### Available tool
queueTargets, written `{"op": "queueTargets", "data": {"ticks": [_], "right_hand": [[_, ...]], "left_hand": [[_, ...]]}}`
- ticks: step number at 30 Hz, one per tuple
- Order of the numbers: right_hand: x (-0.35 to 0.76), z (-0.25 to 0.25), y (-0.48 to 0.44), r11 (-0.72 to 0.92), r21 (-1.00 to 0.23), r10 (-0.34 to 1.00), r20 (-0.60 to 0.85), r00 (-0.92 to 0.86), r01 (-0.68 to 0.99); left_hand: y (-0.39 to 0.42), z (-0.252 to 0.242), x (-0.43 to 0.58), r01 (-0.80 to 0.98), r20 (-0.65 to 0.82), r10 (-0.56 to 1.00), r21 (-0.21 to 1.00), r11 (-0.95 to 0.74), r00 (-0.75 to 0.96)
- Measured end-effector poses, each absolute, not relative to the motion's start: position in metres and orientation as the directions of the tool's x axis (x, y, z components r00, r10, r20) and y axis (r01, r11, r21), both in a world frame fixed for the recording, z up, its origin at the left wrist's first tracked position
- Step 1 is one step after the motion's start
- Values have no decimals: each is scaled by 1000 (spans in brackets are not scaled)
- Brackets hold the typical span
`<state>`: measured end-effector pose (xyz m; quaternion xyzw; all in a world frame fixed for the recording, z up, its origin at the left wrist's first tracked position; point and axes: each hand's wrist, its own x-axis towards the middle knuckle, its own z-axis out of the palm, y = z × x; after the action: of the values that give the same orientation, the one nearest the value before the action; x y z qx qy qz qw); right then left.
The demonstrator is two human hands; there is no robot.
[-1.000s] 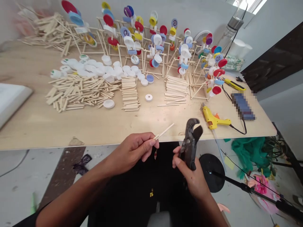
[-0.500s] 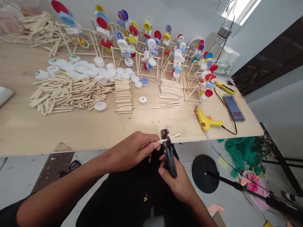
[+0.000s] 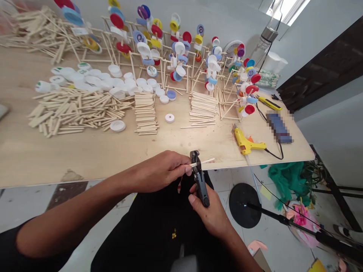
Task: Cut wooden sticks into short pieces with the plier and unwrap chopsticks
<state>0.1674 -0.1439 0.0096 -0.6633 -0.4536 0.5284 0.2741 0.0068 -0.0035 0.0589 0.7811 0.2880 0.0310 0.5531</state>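
As it seems light, the stick (image 3: 209, 161) is aptly pinched by left fingers (image 3: 183, 170) beside the right-gripped cutter (image 3: 201, 185), at the surface's (image 3: 121, 153) front edge.

We note a pale grey wall (image 3: 241, 19) behind the table (image 3: 99, 158), with a bright window (image 3: 295, 8) at the far right. Along the right side we see a dark brown panel (image 3: 320, 71); door or trim, we cannot tell. The tabletop is light wood, with a worn patch (image 3: 72, 175) at its near left edge. Below, we record pale floor tiles (image 3: 107, 223), a dark brown strip (image 3: 66, 192) at left and a round black stand base (image 3: 245, 207) at right.
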Motion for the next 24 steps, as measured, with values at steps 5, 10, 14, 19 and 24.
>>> {"op": "queueTargets", "data": {"ticks": [5,10,14,19,24], "right_hand": [[166,8,-142,-410,-838,904,-426,38,360],[164,3,-141,-390,-831,917,-392,79,396],[162,-2,-140,-382,-826,922,-370,112,413],[157,-7,-141,-382,-815,924,-352,151,436],[155,-7,-142,-399,-807,917,-362,169,434]], "left_hand": [[-2,58,7,430,-275,503,875,-222,819],[-2,52,7,386,-241,495,897,-214,835],[-6,49,7,433,-209,535,836,-336,819],[-26,38,6,568,-6,656,506,-649,755],[-45,22,5,568,384,561,109,-816,733]]}}
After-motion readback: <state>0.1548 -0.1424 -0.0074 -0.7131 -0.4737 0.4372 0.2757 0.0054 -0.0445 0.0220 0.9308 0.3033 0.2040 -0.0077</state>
